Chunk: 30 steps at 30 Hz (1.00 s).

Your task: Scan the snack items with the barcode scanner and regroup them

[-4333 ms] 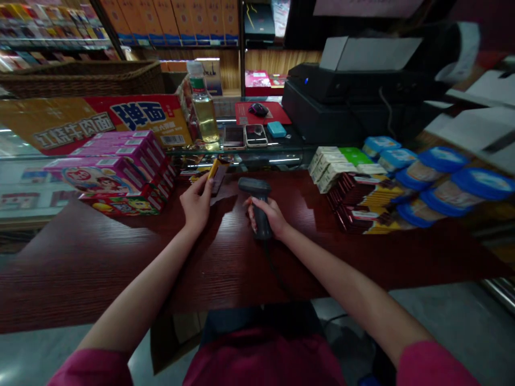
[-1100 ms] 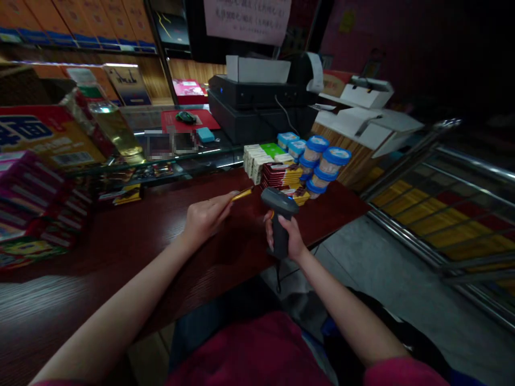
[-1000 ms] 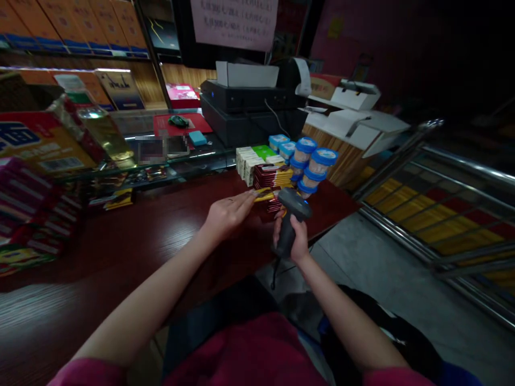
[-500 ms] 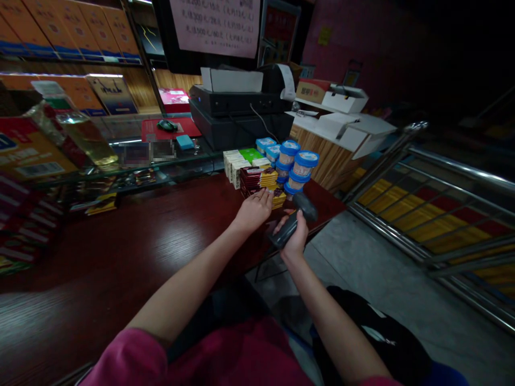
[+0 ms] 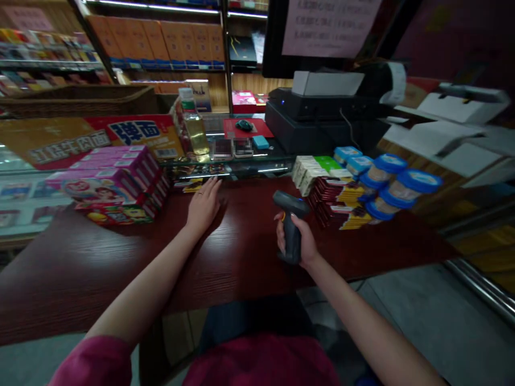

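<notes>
My right hand (image 5: 304,239) is wrapped round the grip of a dark handheld barcode scanner (image 5: 293,244), held above the counter (image 5: 237,236) with its head pointing left. My left hand (image 5: 204,206) is over the middle of the counter, fingers stretched forward, with nothing seen in it. Its fingertips are close to a few flat yellow-and-dark packets (image 5: 188,185). Right of the scanner are stacked dark red and yellow snack packs (image 5: 332,201), pale boxes (image 5: 306,172) and blue-lidded tubs (image 5: 418,182). Pink boxes (image 5: 116,174) are stacked on the left.
A bottle of yellowish liquid (image 5: 195,131) stands on the glass ledge behind, beside a noodle carton (image 5: 96,139). A black cash drawer (image 5: 306,126) sits at the back right under a monitor. A metal rail (image 5: 483,284) runs beyond the counter's right end.
The view has swung left. My left hand has left the snack packs and moved left over the counter. My right hand has brought the scanner left of the packs, its head now pointing left.
</notes>
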Available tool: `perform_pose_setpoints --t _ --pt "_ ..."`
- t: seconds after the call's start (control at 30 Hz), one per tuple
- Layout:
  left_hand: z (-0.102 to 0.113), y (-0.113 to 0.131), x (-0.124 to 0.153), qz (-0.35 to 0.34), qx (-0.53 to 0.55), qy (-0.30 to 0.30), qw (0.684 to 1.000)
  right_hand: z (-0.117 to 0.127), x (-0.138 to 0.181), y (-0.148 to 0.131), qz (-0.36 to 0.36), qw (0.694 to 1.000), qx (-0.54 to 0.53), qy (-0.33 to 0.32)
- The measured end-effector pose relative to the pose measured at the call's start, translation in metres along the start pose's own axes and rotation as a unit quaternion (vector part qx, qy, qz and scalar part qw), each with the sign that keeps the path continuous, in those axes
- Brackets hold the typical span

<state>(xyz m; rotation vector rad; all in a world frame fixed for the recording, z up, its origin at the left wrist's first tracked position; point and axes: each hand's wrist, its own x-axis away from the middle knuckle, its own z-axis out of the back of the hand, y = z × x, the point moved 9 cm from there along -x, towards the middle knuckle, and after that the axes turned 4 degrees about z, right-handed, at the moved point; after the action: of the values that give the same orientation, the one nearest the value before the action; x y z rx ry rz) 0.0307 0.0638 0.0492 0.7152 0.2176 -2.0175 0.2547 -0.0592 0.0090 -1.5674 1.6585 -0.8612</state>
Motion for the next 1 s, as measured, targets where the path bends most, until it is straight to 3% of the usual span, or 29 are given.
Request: perform_pose_setpoints --t 0.07,0.13,0.27,0.37,0.5,0.57,0.63,0.73,0.83,1.0 --pt "0.002 -0.053 0.001 0.063 -0.029 -0.001 0.998 -0.022 -0.022 0.021 -0.062 0.996 -0.003 -0.059" --pt "-0.002 -0.09 0.002 0.1 -0.048 -0.005 0.994 -0.035 -0.043 0.037 -0.103 0.99 0.008 -0.096" --pt "-0.016 -0.122 0.0 0.132 -0.065 -0.039 0.988 -0.049 -0.075 0.058 -0.148 0.979 0.039 -0.134" --pt "-0.018 -0.113 -0.002 0.093 -0.056 -0.053 0.993 -0.058 -0.089 0.067 -0.159 0.975 0.047 -0.151" --pt "0.001 -0.083 -0.002 0.048 0.024 -0.014 0.998 -0.064 -0.094 0.068 -0.142 0.976 0.055 -0.157" --pt "0.01 -0.077 -0.001 0.103 0.098 0.031 0.989 -0.064 -0.09 0.067 -0.137 0.976 0.062 -0.16" --pt "0.009 -0.078 0.004 0.193 0.197 0.067 0.959 -0.063 -0.085 0.067 -0.141 0.973 0.072 -0.168" --pt "-0.019 -0.076 0.013 0.304 0.346 0.046 0.887 -0.065 -0.079 0.069 -0.154 0.967 0.092 -0.182" --pt "-0.042 -0.069 0.018 0.333 0.412 -0.004 0.848 -0.066 -0.079 0.071 -0.162 0.964 0.123 -0.172" --pt "-0.042 -0.072 0.019 0.353 0.412 -0.011 0.84 -0.066 -0.079 0.069 -0.157 0.962 0.158 -0.159"
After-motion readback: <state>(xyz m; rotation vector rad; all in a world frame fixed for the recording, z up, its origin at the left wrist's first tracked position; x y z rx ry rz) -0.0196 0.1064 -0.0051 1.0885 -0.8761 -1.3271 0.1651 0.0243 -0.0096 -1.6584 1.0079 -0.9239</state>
